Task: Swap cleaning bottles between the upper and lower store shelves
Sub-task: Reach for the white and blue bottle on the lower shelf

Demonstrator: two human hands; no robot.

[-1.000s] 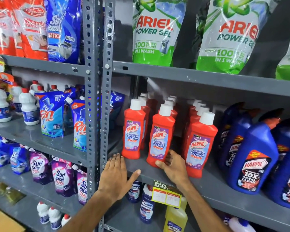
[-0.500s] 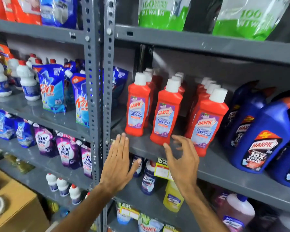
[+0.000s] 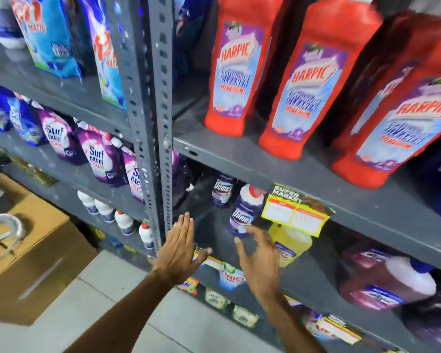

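Note:
Red Harpic bottles (image 3: 308, 80) stand in rows on the upper grey shelf (image 3: 278, 171). On the lower shelf (image 3: 313, 278) beneath it, two blue-and-white Domex bottles (image 3: 241, 215) stand upright, one behind the other. My right hand (image 3: 259, 258) hovers open with curled fingers just in front of the nearer Domex bottle, fingertips close to its base. My left hand (image 3: 180, 248) is flat and open beside the grey upright post (image 3: 153, 123), at the lower shelf's front edge. Neither hand holds anything.
A yellow bottle (image 3: 290, 247) stands right of the Domex, partly behind a hanging price tag (image 3: 294, 212). A dark red bottle (image 3: 385, 281) lies further right. Purple Surf Excel pouches (image 3: 97, 156) and small white bottles (image 3: 124, 221) fill the left bay. A cardboard box (image 3: 28, 250) sits on the floor.
Both hands dropped from the Harpic shelf's edge down to the lower shelf. The view tilted down and moved closer, and the right hand now nears the Domex bottle.

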